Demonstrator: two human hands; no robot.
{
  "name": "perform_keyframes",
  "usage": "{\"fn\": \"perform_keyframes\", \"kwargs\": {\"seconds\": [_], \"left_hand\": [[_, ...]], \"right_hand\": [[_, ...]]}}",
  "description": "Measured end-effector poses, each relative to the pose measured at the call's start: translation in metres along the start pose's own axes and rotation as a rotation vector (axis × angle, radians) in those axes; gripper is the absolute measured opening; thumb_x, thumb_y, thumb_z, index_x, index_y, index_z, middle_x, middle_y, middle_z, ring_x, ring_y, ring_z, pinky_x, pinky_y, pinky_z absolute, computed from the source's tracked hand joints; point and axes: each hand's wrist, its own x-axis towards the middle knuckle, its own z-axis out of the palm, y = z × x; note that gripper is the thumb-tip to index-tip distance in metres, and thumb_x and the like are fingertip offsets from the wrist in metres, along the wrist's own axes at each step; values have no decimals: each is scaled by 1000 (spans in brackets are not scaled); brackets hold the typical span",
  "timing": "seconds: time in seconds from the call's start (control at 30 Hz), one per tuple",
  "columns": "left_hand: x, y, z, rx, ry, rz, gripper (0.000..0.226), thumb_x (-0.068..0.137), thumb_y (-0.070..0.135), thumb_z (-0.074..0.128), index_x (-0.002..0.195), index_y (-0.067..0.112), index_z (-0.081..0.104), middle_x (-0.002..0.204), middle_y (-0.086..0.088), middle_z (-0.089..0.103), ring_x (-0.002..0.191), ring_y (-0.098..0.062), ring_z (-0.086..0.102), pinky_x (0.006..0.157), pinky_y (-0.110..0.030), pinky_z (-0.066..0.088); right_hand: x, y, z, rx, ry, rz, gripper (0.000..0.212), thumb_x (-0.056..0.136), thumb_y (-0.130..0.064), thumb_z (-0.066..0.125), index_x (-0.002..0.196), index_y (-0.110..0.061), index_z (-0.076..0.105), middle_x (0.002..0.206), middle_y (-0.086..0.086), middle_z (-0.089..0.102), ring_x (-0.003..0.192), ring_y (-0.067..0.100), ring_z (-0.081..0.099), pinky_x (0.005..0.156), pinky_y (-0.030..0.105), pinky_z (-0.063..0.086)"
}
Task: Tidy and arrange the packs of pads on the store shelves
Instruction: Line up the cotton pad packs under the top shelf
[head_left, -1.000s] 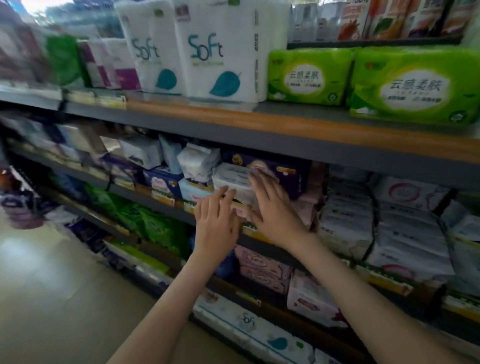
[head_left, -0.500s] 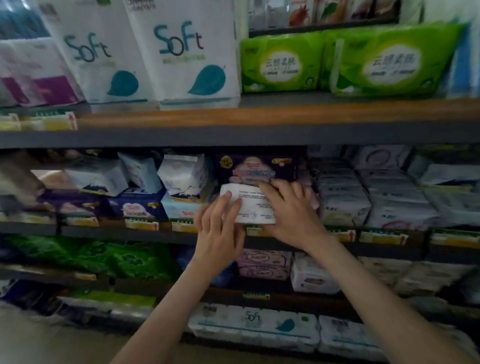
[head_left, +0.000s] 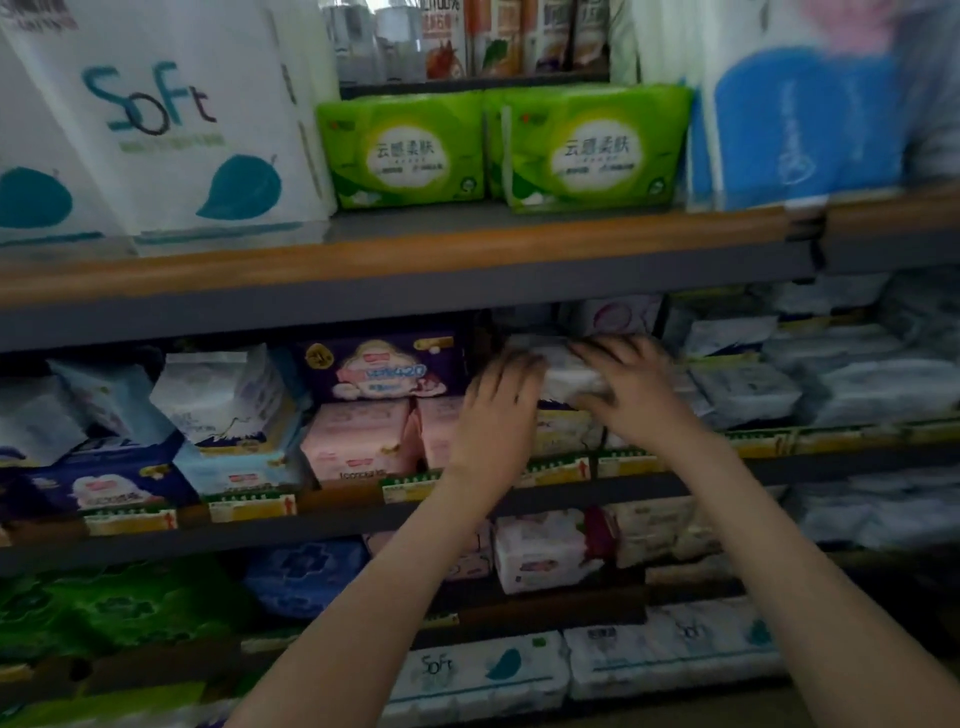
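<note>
A white pack of pads (head_left: 563, 371) sits between both my hands on top of a stack on the middle shelf (head_left: 363, 499). My left hand (head_left: 498, 410) grips its left end and my right hand (head_left: 631, 392) covers its right side, so most of the pack is hidden and blurred. Left of it stand two pink packs (head_left: 361, 439) under a purple pack (head_left: 384, 366). Further left lie white and blue packs (head_left: 223, 400), some tilted. Grey-white packs (head_left: 831, 379) fill the shelf to the right.
The upper shelf (head_left: 415, 260) carries white "Soft" tissue bundles (head_left: 156, 119), two green tissue packs (head_left: 498, 145) and a blue-white bundle (head_left: 800, 114). Lower shelves hold green packs (head_left: 114, 603), a blue pack (head_left: 306, 574), white packs (head_left: 545, 551) and "Soft" rolls (head_left: 478, 670).
Both hands carried the white pack to the right, past the purple pack, onto the stack beside it. The view has shifted right and come closer to the shelf.
</note>
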Motion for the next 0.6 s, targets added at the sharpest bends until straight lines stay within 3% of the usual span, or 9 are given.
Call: {"fn": "perform_keyframes", "kwargs": {"seconds": [0.07,0.17,0.33,0.4,0.47,0.6], "left_hand": [[11,0,7,-16,-83,-65,70,68,7,75,127,9,39,123,-16,57,115,-36,53,88,-46,52],[18,1,11,45,-77,-76,71,62,5,78,122,7,42,118,-17,60,110,-36,57,86,-40,53],[22,6,16,136,-68,-154,68,53,7,83,113,5,51,104,-17,62,94,-34,59,74,-37,54],[24,7,15,162,-58,-164,64,51,5,84,109,4,58,99,-17,62,89,-34,61,70,-36,54],[24,8,15,179,-59,-162,61,51,3,84,108,3,62,99,-17,63,87,-34,62,70,-36,54],[27,4,17,190,-112,-201,70,47,-1,83,114,3,63,106,-19,64,94,-35,64,76,-38,56]], "right_hand": [[11,4,7,-38,-65,-6,60,84,-32,65,139,-19,44,138,5,47,120,25,34,90,39,25],[11,1,17,-35,0,-25,66,79,-24,71,138,-19,43,140,3,44,123,23,32,87,37,21],[13,1,31,-53,78,-53,69,65,-10,80,128,-15,52,125,8,56,113,25,36,82,40,30],[15,5,35,-31,61,-87,73,63,0,78,128,-14,49,124,10,56,113,29,40,84,42,39],[17,8,37,16,27,-107,75,63,8,74,130,-12,47,126,12,54,113,33,43,85,48,48],[24,5,38,-6,-9,-32,74,60,7,74,128,-9,50,123,16,56,112,36,50,82,48,51]]}}
